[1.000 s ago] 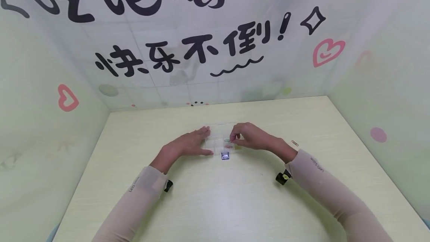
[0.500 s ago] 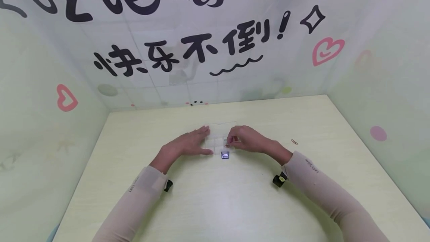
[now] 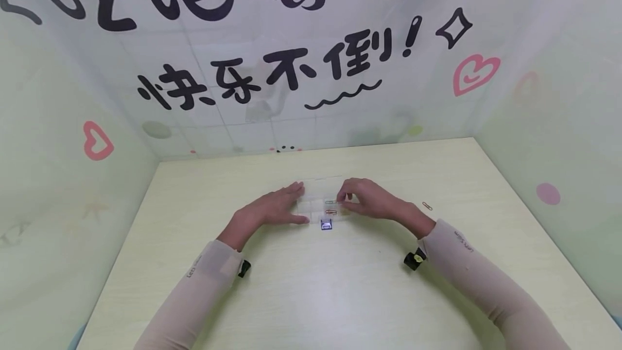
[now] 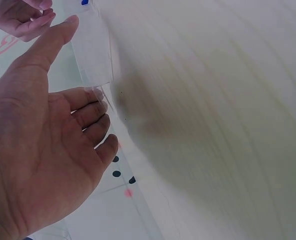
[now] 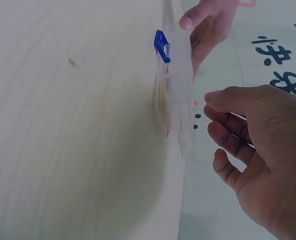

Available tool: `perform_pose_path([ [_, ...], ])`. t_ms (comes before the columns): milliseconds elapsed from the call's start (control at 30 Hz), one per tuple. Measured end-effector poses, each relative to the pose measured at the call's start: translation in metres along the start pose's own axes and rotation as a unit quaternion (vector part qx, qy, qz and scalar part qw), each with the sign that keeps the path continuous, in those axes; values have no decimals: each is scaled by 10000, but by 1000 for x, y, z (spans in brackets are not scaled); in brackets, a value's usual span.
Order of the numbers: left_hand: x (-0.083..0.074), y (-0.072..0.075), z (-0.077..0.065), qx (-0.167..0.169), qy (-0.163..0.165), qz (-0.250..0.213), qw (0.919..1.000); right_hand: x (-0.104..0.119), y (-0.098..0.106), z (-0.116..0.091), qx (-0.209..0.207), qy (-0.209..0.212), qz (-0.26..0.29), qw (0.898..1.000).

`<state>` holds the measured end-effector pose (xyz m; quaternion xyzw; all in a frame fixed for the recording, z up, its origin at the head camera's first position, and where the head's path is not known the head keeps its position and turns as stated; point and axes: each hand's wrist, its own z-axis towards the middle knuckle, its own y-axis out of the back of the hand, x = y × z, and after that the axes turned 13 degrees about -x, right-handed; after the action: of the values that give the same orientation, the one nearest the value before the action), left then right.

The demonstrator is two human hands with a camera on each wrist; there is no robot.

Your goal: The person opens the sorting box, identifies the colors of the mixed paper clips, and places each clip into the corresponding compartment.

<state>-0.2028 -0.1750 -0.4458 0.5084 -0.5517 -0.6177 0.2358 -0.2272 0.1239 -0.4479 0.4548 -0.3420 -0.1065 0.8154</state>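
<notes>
A clear plastic box (image 3: 320, 183) with small compartments stands on the table, its lid folded back. At its front is a blue latch (image 5: 161, 46). Inside the right part lie a red paper clip (image 3: 331, 211) and, behind it, a greenish paper clip (image 3: 330, 202); whether several red ones overlap is too small to tell. My left hand (image 3: 279, 207) spans the box's left side, fingers extended, thumb at the front corner. Over the right side hovers my right hand (image 3: 369, 199), fingers loosely bent. In the right wrist view nothing shows between its thumb and fingers.
To the right of the box, near my right wrist, one orange-red paper clip (image 3: 427, 206) lies on the pale wooden table (image 3: 311, 290). Printed walls with lettering and hearts enclose the table at the back and both sides.
My right hand dipped toward the red clip in the box, then lifted back up and to the right. The left hand stayed put.
</notes>
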Motion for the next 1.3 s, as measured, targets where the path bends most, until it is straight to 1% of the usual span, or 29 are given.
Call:
perform_pose_path([
  [367,1,-1,1,25,-52,93,9999,-14,22,-17,-60,-244,-80,9997],
  [633,1,-1,0,23,-48,108,9999,-26,38,-30,-168,-197,-94,9996],
  [933,1,-2,2,-9,-15,18,10000,-41,55,-43,-117,-365,-61,9992],
  [1100,1,-1,1,10,3,13,10000,-53,63,-54,-156,-451,-48,9989],
  [1300,1,-2,1,1,-19,49,10000,-64,73,-66,-95,-571,-66,9983],
])
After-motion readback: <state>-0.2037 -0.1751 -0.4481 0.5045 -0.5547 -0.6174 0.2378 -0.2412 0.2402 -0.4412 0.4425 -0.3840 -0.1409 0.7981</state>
